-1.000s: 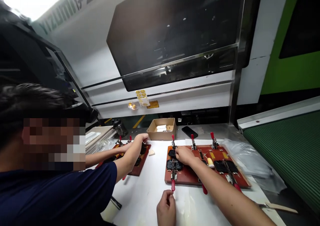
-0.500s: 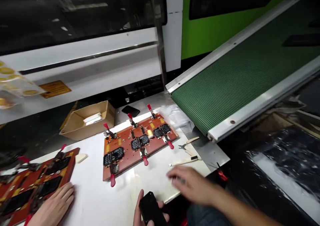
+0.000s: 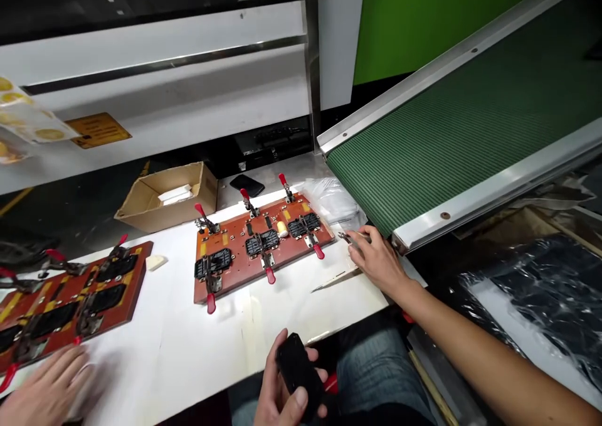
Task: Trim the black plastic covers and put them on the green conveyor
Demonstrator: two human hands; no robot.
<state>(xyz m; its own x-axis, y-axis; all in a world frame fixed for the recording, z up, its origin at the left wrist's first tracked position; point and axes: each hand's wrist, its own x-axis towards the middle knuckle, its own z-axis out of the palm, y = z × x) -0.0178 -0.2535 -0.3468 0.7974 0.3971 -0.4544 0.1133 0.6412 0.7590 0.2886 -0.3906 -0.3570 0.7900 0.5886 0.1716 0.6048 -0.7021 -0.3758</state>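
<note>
My left hand (image 3: 282, 391) is low at the table's front edge, shut on a small black moulded part (image 3: 297, 371). My right hand (image 3: 379, 260) reaches to the table's right end, under the conveyor's tip. Its fingers lie over small nippers (image 3: 348, 238), whose metal tip pokes out to the left; whether they grip it does not show. A thin wooden-handled blade (image 3: 336, 280) lies just left of that hand. In the middle of the white table sits a red-brown fixture board (image 3: 237, 270) with red-handled toggle clamps, with black parts clamped on it.
A second clamp board (image 3: 134, 288) lies at the left, with a co-worker's hand (image 3: 47, 388) in front of it. A cardboard box (image 3: 164, 218) and a phone (image 3: 247, 185) are behind. A green conveyor (image 3: 470, 100) slopes up at the right, above black plastic sheeting (image 3: 540, 288).
My view swung from the co-worker and machine window down to the table. My left hand picked up a black part. My right hand left the board and reached right to the nippers.
</note>
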